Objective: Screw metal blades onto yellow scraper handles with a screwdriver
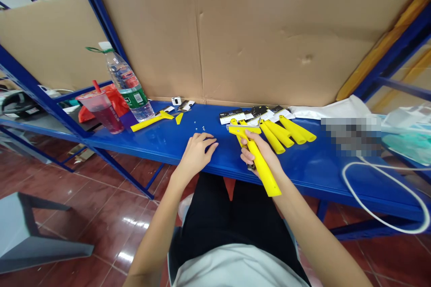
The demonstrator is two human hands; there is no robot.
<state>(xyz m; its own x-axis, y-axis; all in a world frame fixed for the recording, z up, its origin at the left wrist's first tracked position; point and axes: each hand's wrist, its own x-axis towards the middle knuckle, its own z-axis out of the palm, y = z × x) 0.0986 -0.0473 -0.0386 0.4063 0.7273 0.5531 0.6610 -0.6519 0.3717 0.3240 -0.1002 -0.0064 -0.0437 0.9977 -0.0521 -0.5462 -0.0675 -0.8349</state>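
A yellow scraper point(261, 168) with a wide flat head is gripped in my right hand point(269, 150), its handle angled toward me. A small dark metal piece point(251, 167) shows below the fingers of that hand; what it belongs to is hidden. My left hand point(197, 154) rests on the blue shelf top point(161, 139), fingers bent and apart from the thumb, with nothing visible in it. Just beyond its fingertips lie several tiny clear or silvery pieces point(203, 128). Another yellow scraper point(151, 122) lies to the left beside a small yellow flat piece point(179, 119).
Several yellow handles point(298, 130) and black-and-white packets point(232, 116) lie at the right. A water bottle point(131, 85) and a red drink cup point(104, 110) stand at the left. Cardboard point(252, 36) closes the back. A white cable point(350, 188) loops over the right edge.
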